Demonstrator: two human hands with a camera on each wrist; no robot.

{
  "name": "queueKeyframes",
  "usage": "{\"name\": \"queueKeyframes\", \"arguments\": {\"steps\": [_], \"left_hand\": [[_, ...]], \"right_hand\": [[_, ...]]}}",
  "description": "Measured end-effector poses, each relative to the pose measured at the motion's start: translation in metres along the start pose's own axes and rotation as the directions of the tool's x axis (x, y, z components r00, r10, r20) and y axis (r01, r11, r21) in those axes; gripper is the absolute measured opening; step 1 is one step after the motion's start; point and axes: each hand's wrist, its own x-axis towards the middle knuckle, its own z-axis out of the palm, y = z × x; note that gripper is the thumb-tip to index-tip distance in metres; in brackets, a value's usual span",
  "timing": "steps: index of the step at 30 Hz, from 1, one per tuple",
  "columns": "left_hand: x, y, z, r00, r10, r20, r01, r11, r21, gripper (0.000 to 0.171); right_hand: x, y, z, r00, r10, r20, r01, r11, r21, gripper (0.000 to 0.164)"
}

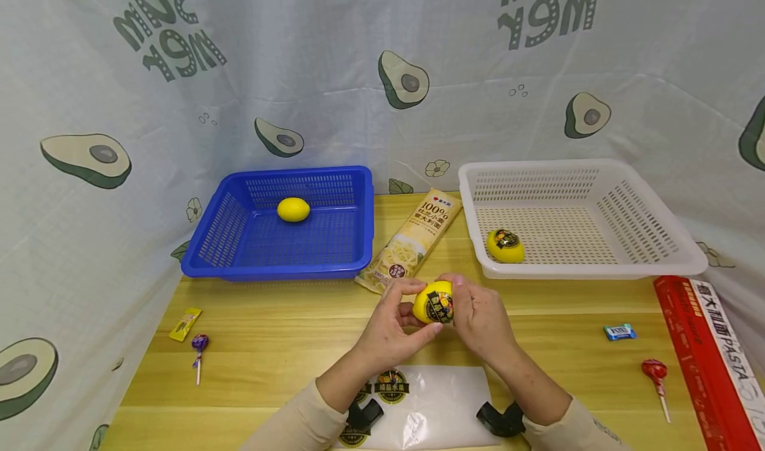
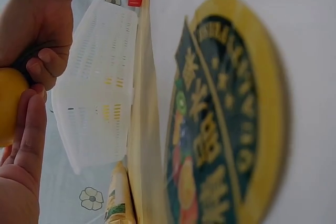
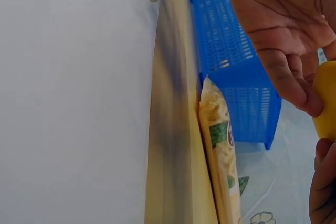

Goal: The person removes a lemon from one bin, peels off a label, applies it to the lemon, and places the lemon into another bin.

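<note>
Head view: left hand (image 1: 388, 328) and right hand (image 1: 484, 315) both on one yellow lemon (image 1: 422, 298), raised over the near middle of the tabletop (image 1: 263, 331). Left hand grasps it between thumb and fingers from the left; right hand grips its right side. Dark sticker (image 1: 441, 309) on the lemon's near face. Below, near edge: white sticker sheet (image 1: 442, 398) with several dark round stickers at its left. Blue basket (image 1: 275, 273) back left, plain lemon (image 1: 293, 209) inside. White basket (image 1: 592, 271) back right, stickered lemon (image 1: 497, 250) in its near left corner. Pasta packet (image 1: 412, 238) lies slanted between baskets. Left side: yellow candy (image 1: 184, 325), purple lollipop (image 1: 200, 343). Right side: blue candy (image 1: 620, 332), red lollipop (image 1: 654, 370), red pasta box (image 1: 693, 358). Avocado-print cloth (image 1: 335, 39) behind.

Left wrist view: held lemon cut off at left edge, left hand's fingers against it, right hand's fingers curled beside it. Large blurry sticker on sheet fills the right; white basket beyond.

Right wrist view: held lemon partly visible at right edge, fingers of both hands on it. Blue basket and pasta packet behind, pale sheet at left.
</note>
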Motion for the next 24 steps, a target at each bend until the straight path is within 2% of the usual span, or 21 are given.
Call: {"name": "queueKeyframes", "arguments": {"steps": [4,8,10,14,16,17,19,21,24], "left_hand": [[-0.0018,0.0005,-0.0004,0.999,0.041,0.016,-0.043,0.994,0.105,0.055],[-0.0026,0.0013,-0.0015,0.996,0.087,0.028,-0.091,0.967,0.239,0.051],[-0.0025,0.0016,-0.0021,0.994,0.105,0.026,-0.108,0.939,0.327,0.052],[-0.0015,0.0015,-0.0028,0.990,0.137,0.019,-0.128,0.861,0.493,0.057],[-0.0008,0.0016,-0.0030,0.990,0.141,0.017,-0.128,0.843,0.522,0.058],[-0.0004,0.0016,-0.0030,0.990,0.139,0.013,-0.126,0.843,0.523,0.059],[0.0004,0.0029,-0.0033,0.992,0.123,0.003,-0.108,0.860,0.499,0.058],[0.0008,0.0048,-0.0039,0.996,0.083,-0.009,-0.070,0.886,0.458,0.058],[0.0011,0.0076,-0.0051,0.999,0.019,-0.038,-0.002,0.910,0.415,0.058]], "right_hand": [[0.0009,-0.0022,-0.0016,0.991,0.123,0.049,-0.125,0.991,0.040,0.044],[0.0026,-0.0041,-0.0024,0.976,0.196,0.093,-0.203,0.976,0.074,0.048],[0.0027,-0.0053,-0.0026,0.968,0.225,0.112,-0.236,0.967,0.099,0.050],[0.0021,-0.0073,-0.0030,0.949,0.283,0.141,-0.302,0.943,0.141,0.053],[0.0021,-0.0070,-0.0031,0.943,0.295,0.156,-0.319,0.934,0.163,0.054],[0.0023,-0.0064,-0.0031,0.940,0.299,0.165,-0.326,0.930,0.173,0.054],[0.0030,-0.0046,-0.0029,0.933,0.310,0.181,-0.341,0.923,0.176,0.054],[0.0039,-0.0029,-0.0027,0.924,0.328,0.197,-0.362,0.916,0.171,0.053],[0.0057,-0.0012,-0.0018,0.907,0.355,0.225,-0.393,0.906,0.155,0.050]]}}
